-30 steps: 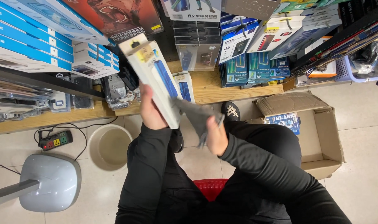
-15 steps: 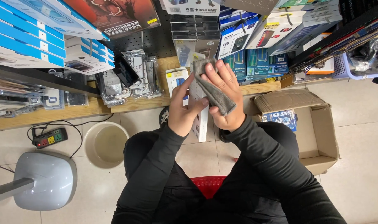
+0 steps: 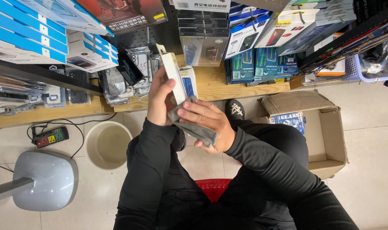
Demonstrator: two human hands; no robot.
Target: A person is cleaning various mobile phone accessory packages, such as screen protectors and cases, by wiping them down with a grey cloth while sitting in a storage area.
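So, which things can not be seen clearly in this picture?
- Box in the left hand, head view: its lower end is hidden by the cloth and the right hand.
- Carton: its contents are partly hidden by a flap.
- Red stool: mostly covered by the legs.

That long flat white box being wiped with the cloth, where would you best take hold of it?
Probably by its lower half, coming from the left side, as the left hand does now: thumb on one broad face, fingers behind. The white box is long, thin and held nearly upright, so pinching across the flat faces steadies it and leaves the lower end free for the grey cloth in the right hand.
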